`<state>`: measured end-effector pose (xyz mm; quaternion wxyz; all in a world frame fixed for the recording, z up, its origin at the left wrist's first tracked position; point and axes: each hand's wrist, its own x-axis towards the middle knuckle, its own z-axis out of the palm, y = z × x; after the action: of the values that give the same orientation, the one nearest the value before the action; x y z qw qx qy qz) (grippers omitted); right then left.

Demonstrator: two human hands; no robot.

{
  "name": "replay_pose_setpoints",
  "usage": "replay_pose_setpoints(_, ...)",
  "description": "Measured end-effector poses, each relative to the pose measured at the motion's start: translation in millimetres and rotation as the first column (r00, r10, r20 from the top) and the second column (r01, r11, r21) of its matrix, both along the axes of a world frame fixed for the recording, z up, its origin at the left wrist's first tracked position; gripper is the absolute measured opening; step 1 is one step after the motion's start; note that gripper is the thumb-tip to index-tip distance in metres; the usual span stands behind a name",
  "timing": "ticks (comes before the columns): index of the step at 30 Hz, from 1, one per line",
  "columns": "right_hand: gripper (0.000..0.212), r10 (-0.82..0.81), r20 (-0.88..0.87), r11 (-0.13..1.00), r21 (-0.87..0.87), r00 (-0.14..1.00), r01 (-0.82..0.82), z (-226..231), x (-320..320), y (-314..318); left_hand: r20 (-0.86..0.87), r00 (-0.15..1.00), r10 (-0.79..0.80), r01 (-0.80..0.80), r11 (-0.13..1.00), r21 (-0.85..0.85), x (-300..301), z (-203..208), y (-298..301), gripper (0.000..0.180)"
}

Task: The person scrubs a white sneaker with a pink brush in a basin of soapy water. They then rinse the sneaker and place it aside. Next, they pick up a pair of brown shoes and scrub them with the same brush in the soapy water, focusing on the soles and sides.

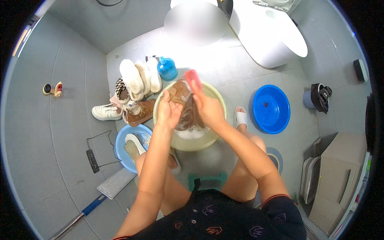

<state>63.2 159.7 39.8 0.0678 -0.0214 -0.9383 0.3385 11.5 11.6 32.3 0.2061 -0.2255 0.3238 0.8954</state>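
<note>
Over a pale yellow basin (pixel 191 145) of sudsy water, my left hand (pixel 170 110) grips a wet brown shoe (pixel 181 91), tilted up above the water. My right hand (pixel 209 109) is closed around a pink-red scrubbing brush (pixel 192 75), held against or just beside the shoe; the bristles are hidden. Something dark brown (pixel 187 119), perhaps another shoe, lies partly in the foamy water under my hands.
Left of the basin are white shoes (pixel 131 76), a brown shoe (pixel 142 112), a blue bottle (pixel 167 69) and a light-blue basin (pixel 120 146) holding shoe parts. A blue basin (pixel 282 116) sits at right, a toilet (pixel 264 36) behind. A flat mop (pixel 116 183) leans at left.
</note>
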Motion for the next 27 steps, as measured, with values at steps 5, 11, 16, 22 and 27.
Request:
replay_pose_setpoints(5, 0.056, 0.096, -0.055, 0.995, -0.018, 0.994, -0.098, -20.7, 51.0, -24.1, -0.014, 0.998, 0.054, -0.052, 0.993, 0.107, 3.0, -2.8, -11.9, 0.044)
replay_pose_setpoints(11, 0.056, 0.063, 0.008, 0.998, 0.007, 0.998, -0.063, -22.1, 34.6, -15.0, -0.018, 0.999, 0.048, -0.043, 0.974, 0.223, -5.9, -5.5, -23.1, 0.043)
replay_pose_setpoints(16, 0.058, 0.129, -0.104, 0.988, 0.102, 0.986, -0.118, 1.7, 19.1, -6.6, -0.165, 0.985, -0.047, 0.04, 0.998, -0.044, -1.0, 2.2, -14.3, 0.051)
replay_pose_setpoints(22, 0.059, 0.092, 0.051, 0.992, -0.09, 0.994, -0.087, 11.2, 49.6, 8.9, -0.096, 0.987, -0.127, 0.109, 0.979, -0.172, 6.8, 26.4, -6.1, 0.064)
replay_pose_setpoints(27, 0.054, 0.162, 0.023, 0.987, -0.014, 0.987, -0.162, 46.4, 43.7, -3.2, -0.278, 0.921, -0.272, 0.194, 0.942, -0.275, 12.4, 32.1, -1.5, 0.075)
